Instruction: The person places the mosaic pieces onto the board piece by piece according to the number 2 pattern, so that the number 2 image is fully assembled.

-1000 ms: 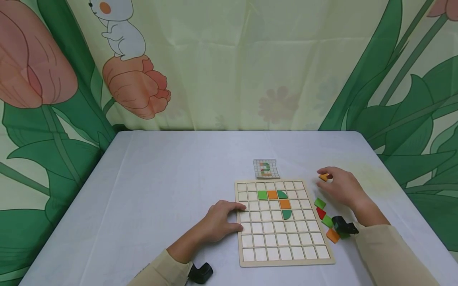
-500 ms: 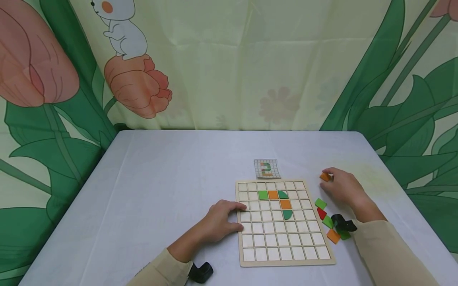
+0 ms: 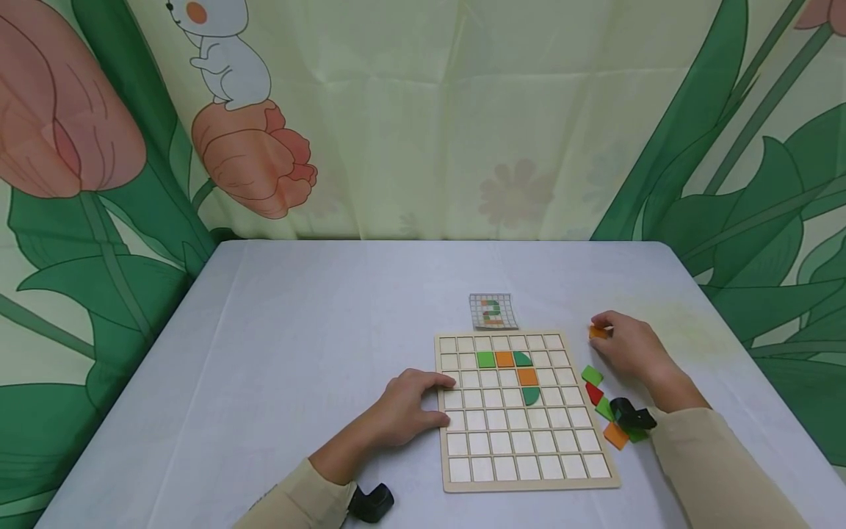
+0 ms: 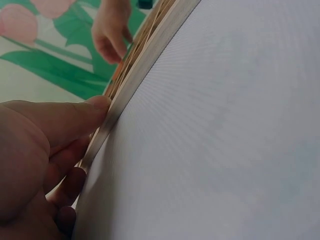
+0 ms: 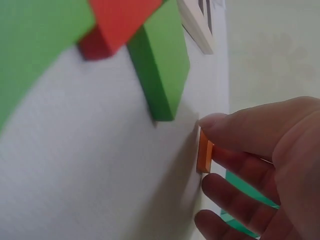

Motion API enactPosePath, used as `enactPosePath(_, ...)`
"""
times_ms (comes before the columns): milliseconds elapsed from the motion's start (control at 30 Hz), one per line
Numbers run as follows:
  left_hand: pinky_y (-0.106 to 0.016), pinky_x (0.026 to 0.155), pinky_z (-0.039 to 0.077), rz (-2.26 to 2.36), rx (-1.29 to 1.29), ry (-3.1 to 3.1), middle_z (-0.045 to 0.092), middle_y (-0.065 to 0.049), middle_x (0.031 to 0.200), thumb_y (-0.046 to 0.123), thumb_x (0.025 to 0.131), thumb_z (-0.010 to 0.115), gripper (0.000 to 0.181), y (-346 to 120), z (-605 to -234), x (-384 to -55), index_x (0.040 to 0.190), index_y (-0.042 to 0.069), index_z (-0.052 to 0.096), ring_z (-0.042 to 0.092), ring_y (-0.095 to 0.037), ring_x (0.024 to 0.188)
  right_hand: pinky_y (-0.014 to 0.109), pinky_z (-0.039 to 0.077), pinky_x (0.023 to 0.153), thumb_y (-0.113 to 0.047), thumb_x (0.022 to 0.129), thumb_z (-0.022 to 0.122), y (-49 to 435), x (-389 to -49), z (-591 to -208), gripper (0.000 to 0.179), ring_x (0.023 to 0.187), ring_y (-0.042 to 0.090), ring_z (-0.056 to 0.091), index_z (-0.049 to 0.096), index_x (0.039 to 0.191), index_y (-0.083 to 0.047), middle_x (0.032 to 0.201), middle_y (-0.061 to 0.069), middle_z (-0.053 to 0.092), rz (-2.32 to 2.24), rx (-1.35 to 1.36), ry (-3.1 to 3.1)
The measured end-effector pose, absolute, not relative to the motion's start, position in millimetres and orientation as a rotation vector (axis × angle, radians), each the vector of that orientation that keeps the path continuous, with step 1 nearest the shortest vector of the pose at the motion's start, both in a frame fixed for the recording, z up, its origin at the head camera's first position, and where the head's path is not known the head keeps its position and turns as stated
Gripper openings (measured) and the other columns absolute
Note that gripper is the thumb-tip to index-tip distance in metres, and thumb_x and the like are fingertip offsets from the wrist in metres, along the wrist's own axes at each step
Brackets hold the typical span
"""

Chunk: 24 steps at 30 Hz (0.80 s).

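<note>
My right hand (image 3: 631,351) pinches a small orange block (image 3: 598,332) between thumb and fingers, beyond the board's right side. In the right wrist view the orange block (image 5: 203,150) stands out close over the white cloth. My left hand (image 3: 405,411) touches the left edge of a wooden grid board (image 3: 529,486), index fingertip and thumb tip apart along the rim. Set in the grid are a light green square (image 3: 485,360), two orange squares (image 3: 504,359) and two dark green rounded pieces (image 3: 531,396). A printed pattern card (image 3: 493,311) lies behind the board.
Loose blocks lie along the board's right side: a green block (image 3: 592,375), a red block (image 3: 594,394) and an orange block (image 3: 616,436), among several. Black wrist devices (image 3: 371,504) sit at both sleeves. A printed curtain (image 3: 423,147) hangs behind the white table (image 3: 297,330).
The orange block has turned between my right fingertips, and that hand has shifted only slightly. My left hand stays at the board's edge. The pieces in the grid have not moved.
</note>
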<state>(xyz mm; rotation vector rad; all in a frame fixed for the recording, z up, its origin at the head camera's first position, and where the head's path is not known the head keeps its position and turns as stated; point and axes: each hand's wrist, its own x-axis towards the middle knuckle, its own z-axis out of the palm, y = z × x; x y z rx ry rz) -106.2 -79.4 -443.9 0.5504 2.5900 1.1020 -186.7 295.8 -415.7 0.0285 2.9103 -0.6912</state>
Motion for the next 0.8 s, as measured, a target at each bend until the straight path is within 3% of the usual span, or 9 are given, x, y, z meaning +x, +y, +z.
enactPosePath(800, -0.048, 0.106, 0.037, 1.113, 0.566, 2.588, 0.060, 0.001, 0.131, 0.021, 0.085, 0.080, 0.049, -80.8, -445.7, -106.9, 0.132, 0.017, 0.065, 0.046, -0.023, 0.129, 0.059, 0.044, 0.098, -0.012, 0.096, 0.065, 290.7, -184.3, -416.3, 0.047, 0.110, 0.048, 0.051, 0.048, 0.130, 0.016, 0.124, 0.036, 0.054, -0.693, 0.084, 2.939)
